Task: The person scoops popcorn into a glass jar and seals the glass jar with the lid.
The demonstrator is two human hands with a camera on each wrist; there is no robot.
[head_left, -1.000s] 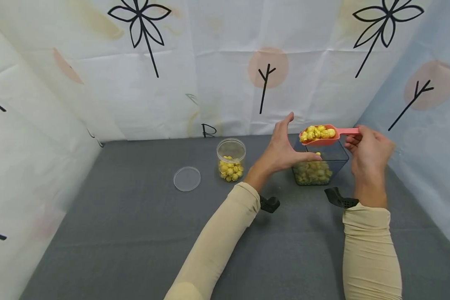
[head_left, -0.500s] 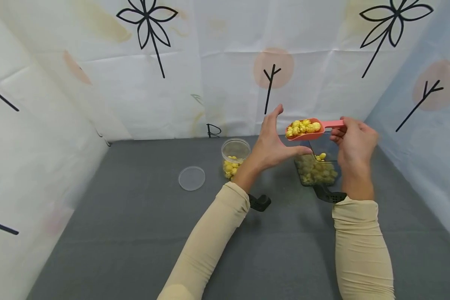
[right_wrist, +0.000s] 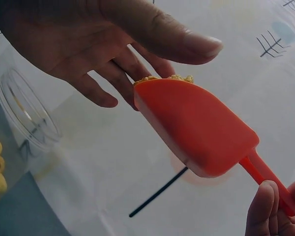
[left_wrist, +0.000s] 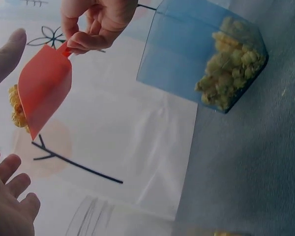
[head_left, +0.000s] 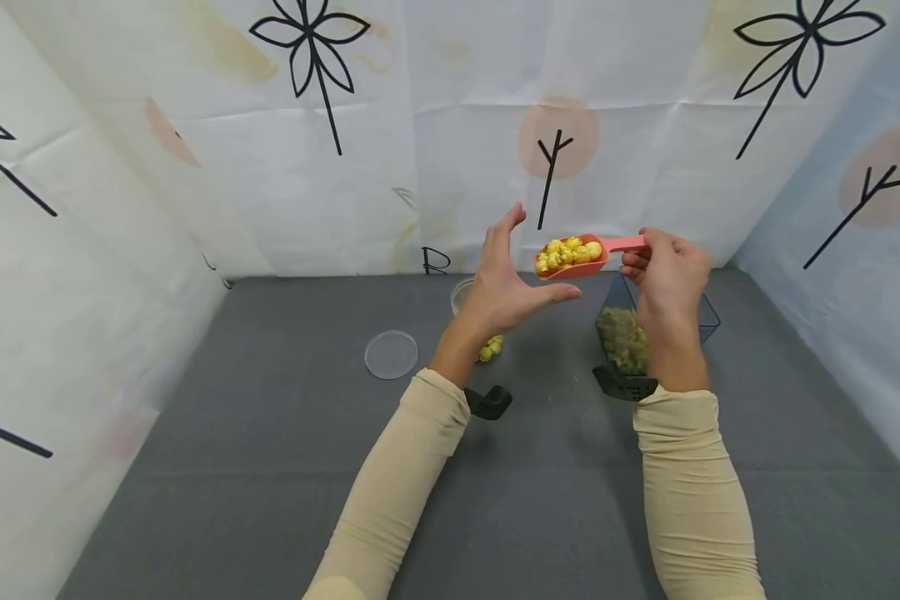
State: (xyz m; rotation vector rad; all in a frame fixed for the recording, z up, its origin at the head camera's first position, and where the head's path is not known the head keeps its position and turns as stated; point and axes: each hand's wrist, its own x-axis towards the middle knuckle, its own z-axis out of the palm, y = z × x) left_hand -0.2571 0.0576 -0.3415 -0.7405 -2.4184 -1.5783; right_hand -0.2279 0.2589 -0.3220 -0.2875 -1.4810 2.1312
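A red scoop (head_left: 587, 267) heaped with yellow popcorn (head_left: 566, 253) hangs in the air, its handle pinched by my right hand (head_left: 673, 279). Beside the scoop's tip my left hand (head_left: 504, 283) spreads thumb and fingers wide, holding nothing. The left wrist view shows the scoop (left_wrist: 46, 86) from beneath, with a gap to the left fingers. Behind my left hand stands a clear round jar (head_left: 461, 293) with popcorn, mostly hidden in the head view. In the right wrist view its rim (right_wrist: 29, 110) is uncovered. A bluish clear bin (left_wrist: 172, 49) part-filled with popcorn stands behind my right forearm.
A clear round lid (head_left: 391, 355) lies flat on the grey tabletop (head_left: 270, 417), left of the jar. White printed cloth (head_left: 450, 150) walls in the back and sides of the table. A few crumbs dot the surface near the bin.
Both hands have moved left together, carrying the loaded scoop from above the bin towards the jar. My left hand now covers most of the jar. The head view has shifted slightly.
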